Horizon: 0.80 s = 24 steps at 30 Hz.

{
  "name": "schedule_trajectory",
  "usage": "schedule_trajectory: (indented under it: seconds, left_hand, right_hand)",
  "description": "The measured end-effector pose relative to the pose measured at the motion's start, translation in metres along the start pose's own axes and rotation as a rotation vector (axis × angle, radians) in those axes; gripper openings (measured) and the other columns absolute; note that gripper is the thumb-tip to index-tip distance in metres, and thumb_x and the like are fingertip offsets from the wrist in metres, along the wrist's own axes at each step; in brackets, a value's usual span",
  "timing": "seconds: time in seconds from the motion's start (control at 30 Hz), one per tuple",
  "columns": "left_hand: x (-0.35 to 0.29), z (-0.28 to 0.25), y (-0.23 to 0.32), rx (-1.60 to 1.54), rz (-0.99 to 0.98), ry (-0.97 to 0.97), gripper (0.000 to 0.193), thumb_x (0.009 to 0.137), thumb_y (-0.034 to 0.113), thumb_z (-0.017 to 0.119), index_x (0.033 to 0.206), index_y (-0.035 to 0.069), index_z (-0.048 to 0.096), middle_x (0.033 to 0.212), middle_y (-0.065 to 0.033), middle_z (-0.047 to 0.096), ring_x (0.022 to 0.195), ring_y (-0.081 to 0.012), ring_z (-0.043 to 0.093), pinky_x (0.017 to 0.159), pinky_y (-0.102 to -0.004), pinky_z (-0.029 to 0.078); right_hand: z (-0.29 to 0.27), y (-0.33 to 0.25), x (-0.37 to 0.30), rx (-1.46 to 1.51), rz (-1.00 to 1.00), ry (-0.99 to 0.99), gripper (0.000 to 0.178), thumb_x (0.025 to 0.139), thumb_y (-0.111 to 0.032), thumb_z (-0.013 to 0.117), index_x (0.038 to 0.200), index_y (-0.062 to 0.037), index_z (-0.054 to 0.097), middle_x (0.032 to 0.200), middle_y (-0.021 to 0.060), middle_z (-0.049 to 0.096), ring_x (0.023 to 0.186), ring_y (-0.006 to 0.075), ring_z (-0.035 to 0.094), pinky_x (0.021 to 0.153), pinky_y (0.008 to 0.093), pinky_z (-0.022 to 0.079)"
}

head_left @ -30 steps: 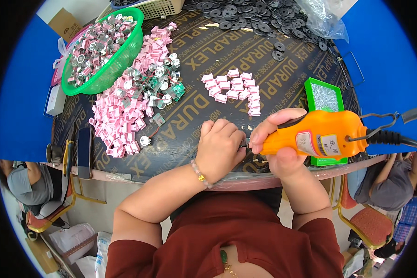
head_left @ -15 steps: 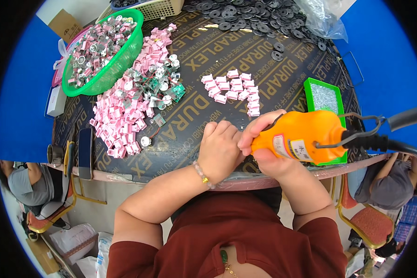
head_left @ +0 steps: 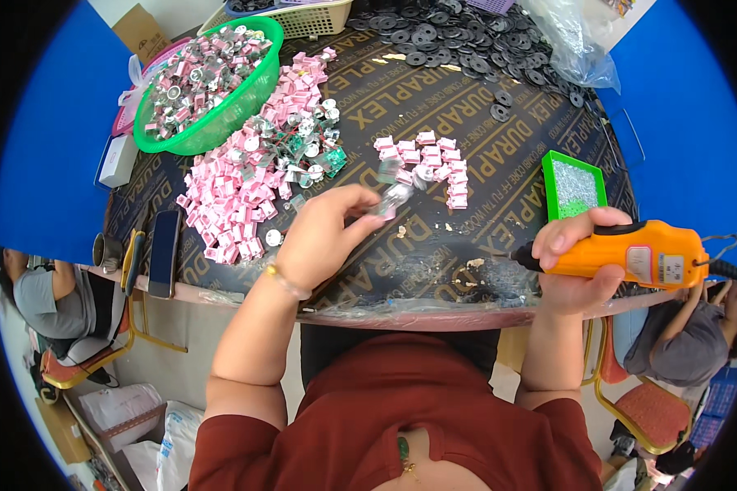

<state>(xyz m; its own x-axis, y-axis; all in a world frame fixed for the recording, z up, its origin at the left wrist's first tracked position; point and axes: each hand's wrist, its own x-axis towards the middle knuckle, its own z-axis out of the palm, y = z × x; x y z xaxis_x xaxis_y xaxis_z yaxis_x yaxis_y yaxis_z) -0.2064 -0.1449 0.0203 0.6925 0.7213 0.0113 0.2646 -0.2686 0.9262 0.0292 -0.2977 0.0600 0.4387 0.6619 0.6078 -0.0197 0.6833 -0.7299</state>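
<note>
My right hand (head_left: pixel 577 260) is wrapped around an orange electric screwdriver (head_left: pixel 651 254), its dark tip pointing left over the table. My left hand (head_left: pixel 323 233) is at the middle of the table, thumb and fingers pinched at a small pink-and-clear plastic assembly (head_left: pixel 396 196), which is smeared by motion. Just beyond it several pink plastic housings (head_left: pixel 457 188) lie grouped on the dark tabletop. To the left of that hand spreads a heap of loose pink housings (head_left: pixel 229 196), with clear parts and green circuit boards (head_left: pixel 334 160) along its right side.
A green basket (head_left: pixel 277 65) full of pink and clear parts stands at the far left. Black discs (head_left: pixel 467 41) are piled at the back, beside a clear plastic bag (head_left: pixel 581 61). A green tray (head_left: pixel 550 184) of small silvery pieces sits right; a phone (head_left: pixel 165 254) lies left.
My hands have come apart. The left has moved left and away from me, with the blurred assembly at its fingers. The right has moved right with the screwdriver, which now points left.
</note>
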Motion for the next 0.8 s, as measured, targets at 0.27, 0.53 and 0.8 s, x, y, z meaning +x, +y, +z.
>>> schedule_trajectory:
  seconds: [0.27,0.53,0.8]
  left_hand:
    - [-0.022,-0.016,-0.022,-0.368,-0.094,0.258,0.019,0.088,0.005,0.063,0.103,-0.003,0.057,0.093,-0.0035,0.064,0.082,-0.0085,0.06,0.074,-0.0218,0.049]
    - [-0.002,-0.092,0.002,-0.078,0.137,0.518,0.017,0.084,0.008,0.066,0.099,0.001,0.063,0.085,-0.0022,0.066,0.073,-0.0056,0.058,0.064,-0.0205,0.047]
    - [0.076,-0.147,0.022,1.062,0.634,0.549,0.033,0.069,0.024,0.076,0.099,0.011,0.068,0.106,-0.01,0.064,0.1,-0.0289,0.059,0.087,-0.0416,0.046]
  right_hand:
    - [-0.02,-0.008,-0.021,-0.185,0.007,0.167,0.065,0.08,-0.058,0.062,0.112,-0.0045,0.043,0.068,0.0091,0.055,0.049,0.0162,0.051,0.047,0.0293,0.045]
    - [-0.037,-0.009,-0.02,-0.245,-0.057,0.142,0.062,0.087,-0.057,0.053,0.118,-0.0039,0.046,0.071,0.0066,0.053,0.051,0.0126,0.048,0.048,0.0269,0.042]
    - [-0.034,-0.003,-0.02,-0.239,-0.052,0.152,0.059,0.088,-0.054,0.053,0.117,-0.0031,0.046,0.071,0.0072,0.052,0.051,0.0127,0.048,0.049,0.0273,0.043]
